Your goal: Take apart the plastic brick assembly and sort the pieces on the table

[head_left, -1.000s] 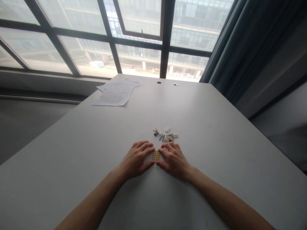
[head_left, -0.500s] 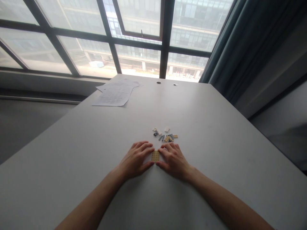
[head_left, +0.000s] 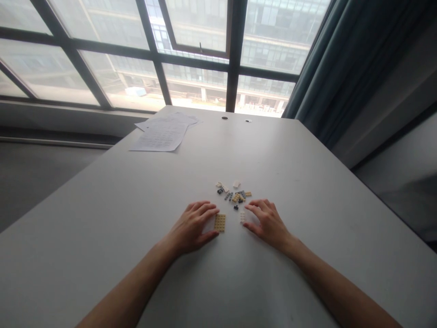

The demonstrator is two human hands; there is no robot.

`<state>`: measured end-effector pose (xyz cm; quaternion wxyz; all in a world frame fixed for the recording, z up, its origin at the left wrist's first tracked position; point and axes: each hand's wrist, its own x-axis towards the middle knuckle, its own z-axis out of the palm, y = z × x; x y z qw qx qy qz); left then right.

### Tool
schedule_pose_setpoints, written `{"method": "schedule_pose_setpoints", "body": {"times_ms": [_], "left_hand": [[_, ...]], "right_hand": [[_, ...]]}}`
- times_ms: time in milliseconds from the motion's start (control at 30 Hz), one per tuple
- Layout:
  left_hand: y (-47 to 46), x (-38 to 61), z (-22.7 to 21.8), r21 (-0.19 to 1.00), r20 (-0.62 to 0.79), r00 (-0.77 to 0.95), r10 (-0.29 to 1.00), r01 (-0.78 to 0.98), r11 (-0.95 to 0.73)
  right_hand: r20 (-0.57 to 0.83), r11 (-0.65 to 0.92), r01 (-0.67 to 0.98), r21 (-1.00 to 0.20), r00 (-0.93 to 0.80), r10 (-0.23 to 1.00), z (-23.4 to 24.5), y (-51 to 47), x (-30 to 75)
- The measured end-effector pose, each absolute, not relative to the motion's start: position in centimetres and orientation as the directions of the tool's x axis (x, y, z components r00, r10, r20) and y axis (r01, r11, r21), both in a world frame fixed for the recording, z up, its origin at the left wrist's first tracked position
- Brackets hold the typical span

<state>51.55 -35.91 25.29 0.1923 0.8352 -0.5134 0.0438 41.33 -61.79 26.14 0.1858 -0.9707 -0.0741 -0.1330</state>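
Note:
A tan studded plate lies flat on the white table. My left hand rests beside it with fingers spread, thumb and fingertips touching its left edge. My right hand lies a little to the right, fingers spread on the table, next to a small white brick. Just beyond lies a small pile of bricks in tan, grey, white and dark colours. A tiny dark piece sits between the pile and the plate.
Printed paper sheets lie at the far left of the table. Two small round holes mark the table's far edge. Large windows stand behind, and a dark curtain hangs at the right.
My right hand has slid to the right, away from the tan plate, uncovering a small white brick and a tiny dark piece. The left hand has stayed put.

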Motion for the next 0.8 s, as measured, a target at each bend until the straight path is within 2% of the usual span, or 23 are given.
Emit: {"method": "schedule_pose_setpoints", "body": {"times_ms": [333, 800], "left_hand": [[-35.9, 51.6, 25.4, 0.270, 0.269, 0.469, -0.841, -0.875, -0.402], [-36.0, 51.6, 25.4, 0.276, 0.269, 0.474, -0.838, -0.872, -0.405]], "right_hand": [[0.249, -0.897, 0.176, -0.405, 0.965, 0.077, 25.4, -61.3, 41.1], [0.260, -0.893, 0.163, -0.420, 0.964, 0.054, 25.3, -61.2, 41.1]]}}
